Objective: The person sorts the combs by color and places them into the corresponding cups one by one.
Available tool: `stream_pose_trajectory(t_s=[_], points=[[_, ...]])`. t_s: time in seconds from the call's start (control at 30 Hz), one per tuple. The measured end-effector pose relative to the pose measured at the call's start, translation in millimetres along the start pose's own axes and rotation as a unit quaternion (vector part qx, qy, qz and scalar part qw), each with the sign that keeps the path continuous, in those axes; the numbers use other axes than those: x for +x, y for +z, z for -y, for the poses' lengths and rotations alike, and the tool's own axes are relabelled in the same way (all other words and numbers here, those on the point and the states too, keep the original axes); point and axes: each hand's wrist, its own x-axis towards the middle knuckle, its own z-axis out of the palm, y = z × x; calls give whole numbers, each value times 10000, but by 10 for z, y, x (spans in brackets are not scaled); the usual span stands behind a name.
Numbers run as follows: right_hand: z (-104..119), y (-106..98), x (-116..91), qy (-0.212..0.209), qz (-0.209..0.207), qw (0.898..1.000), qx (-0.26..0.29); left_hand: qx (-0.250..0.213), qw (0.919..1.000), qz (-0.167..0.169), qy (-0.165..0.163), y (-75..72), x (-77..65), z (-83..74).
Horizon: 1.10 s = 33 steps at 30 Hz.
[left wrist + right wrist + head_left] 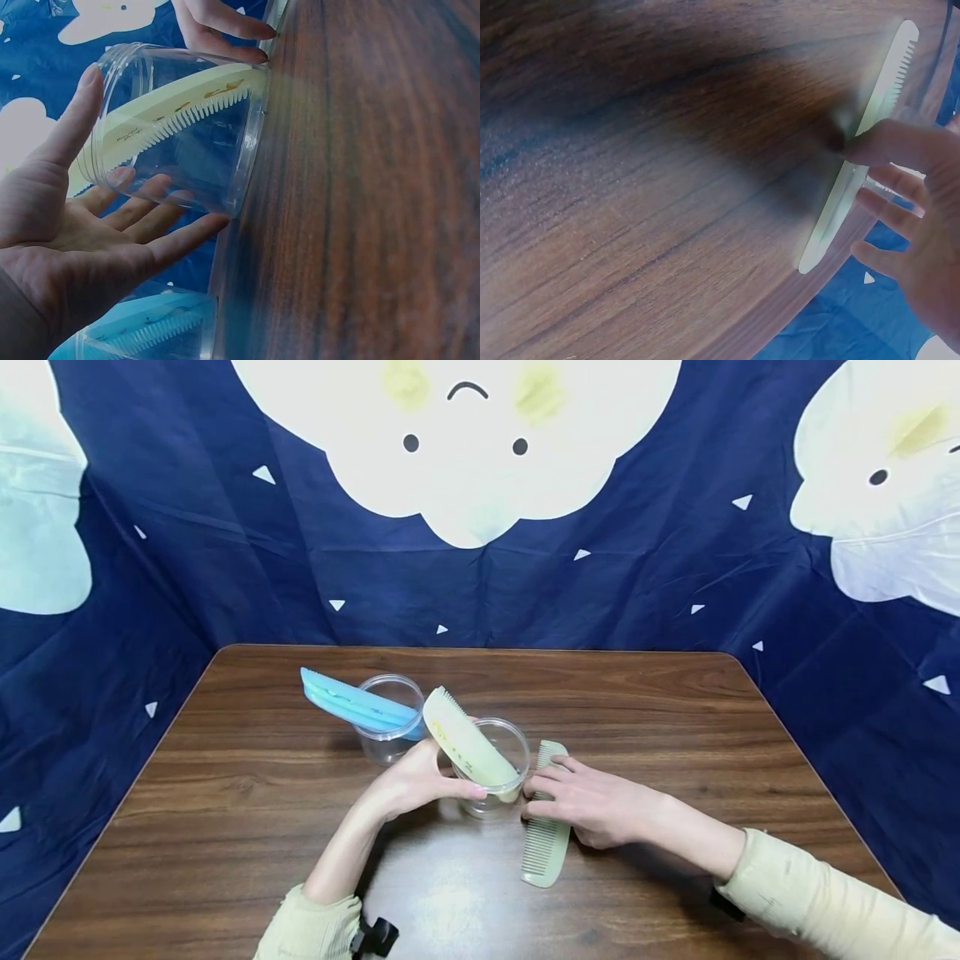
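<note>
My left hand (415, 783) grips a clear plastic jar (214, 161), thumb at its rim and fingers around its side. Inside leans a pale yellow comb (471, 747), one end sticking out above the rim. Right of this jar, a light green comb (546, 858) lies on the table with its teeth facing left. Over its middle, my right hand (592, 802) holds it between thumb and fingers; in the right wrist view the thumb (885, 142) meets the comb's back edge. Part of the green comb is hidden under the hand.
Behind and left of my left hand stands another clear jar (381, 750), with a blue comb (348, 700) leaning out to the left. Both jars are on a brown wood-grain table (247, 827). A dark blue curtain (285, 552) with white clouds surrounds its far sides.
</note>
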Motion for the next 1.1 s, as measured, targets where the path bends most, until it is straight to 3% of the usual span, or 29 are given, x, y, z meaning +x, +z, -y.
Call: stream_pose_trajectory(t_s=[0.67, 1.1], points=[[12, 2, -17, -31, 149, 9961, -866, -277, 9995, 95, 100, 27, 30, 44], [-17, 38, -89, 6, -218, 9967, -785, -244, 9996, 60, 123, 25, 20, 43]])
